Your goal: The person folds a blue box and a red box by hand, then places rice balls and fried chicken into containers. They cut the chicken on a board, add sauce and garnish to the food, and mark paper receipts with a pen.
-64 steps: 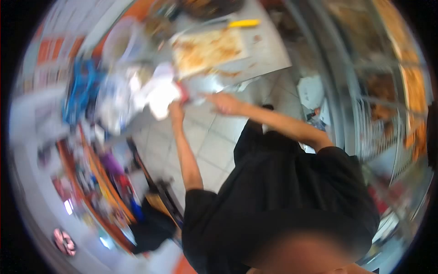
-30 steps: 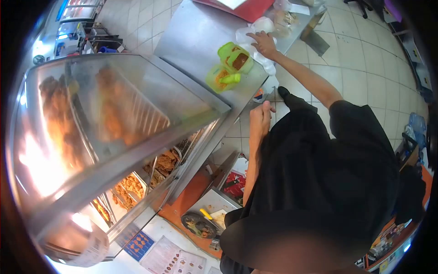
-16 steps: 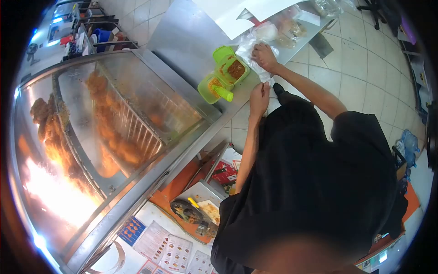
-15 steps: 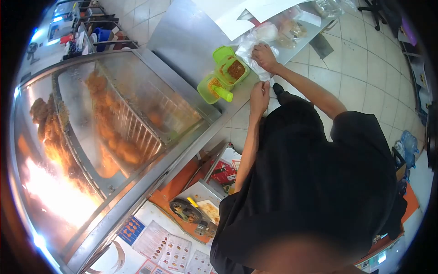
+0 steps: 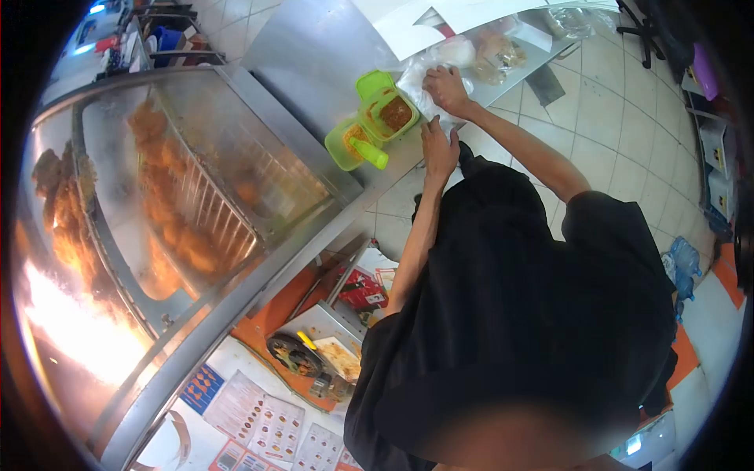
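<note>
A thin white plastic bag [image 5: 415, 81] lies crumpled on the steel counter beside the green tubs. My right hand [image 5: 449, 93] rests over its right part, fingers apart and bent down onto the plastic. Lower down, my left hand [image 5: 440, 149] points up toward the bag's near edge at the counter's rim, its thumb and fingers apart. Left of both hands stands an open green tub [image 5: 395, 116] of reddish-brown seasoning. Next to it, another green tub [image 5: 342, 149] holds orange-yellow grains and a green scoop [image 5: 369, 154].
Left is a glass-fronted display case [image 5: 196, 188] with fried-looking food and bright glare. White paper sheets [image 5: 503, 20] and clear bags [image 5: 495, 59] cover the counter's far right. Below sit a dark round dish [image 5: 294, 355] and printed menus [image 5: 255, 412].
My left hand has gone from a pinch at the bag's edge to parted fingers. My right hand stays over the bag with its fingers more spread. The whole view has shifted slightly left.
</note>
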`<control>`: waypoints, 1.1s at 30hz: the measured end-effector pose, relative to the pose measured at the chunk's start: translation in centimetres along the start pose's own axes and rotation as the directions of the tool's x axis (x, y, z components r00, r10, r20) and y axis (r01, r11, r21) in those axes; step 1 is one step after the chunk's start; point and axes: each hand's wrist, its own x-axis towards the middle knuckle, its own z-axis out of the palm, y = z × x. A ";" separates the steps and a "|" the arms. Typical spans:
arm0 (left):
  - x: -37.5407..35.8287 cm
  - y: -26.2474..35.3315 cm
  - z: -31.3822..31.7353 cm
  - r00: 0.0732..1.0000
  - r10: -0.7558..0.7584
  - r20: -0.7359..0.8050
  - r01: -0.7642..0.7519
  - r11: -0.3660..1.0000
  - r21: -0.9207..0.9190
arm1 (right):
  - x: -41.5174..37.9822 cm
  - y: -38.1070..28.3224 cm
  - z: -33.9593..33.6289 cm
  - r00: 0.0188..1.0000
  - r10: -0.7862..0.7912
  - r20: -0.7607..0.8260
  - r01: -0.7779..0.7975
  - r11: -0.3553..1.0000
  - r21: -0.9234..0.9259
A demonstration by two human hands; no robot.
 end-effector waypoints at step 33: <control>8.0 7.6 -6.8 0.983 -0.011 -0.185 -0.127 0.686 -0.716 | -1.0 2.7 -13.5 0.874 0.397 -0.280 0.284 0.052 0.958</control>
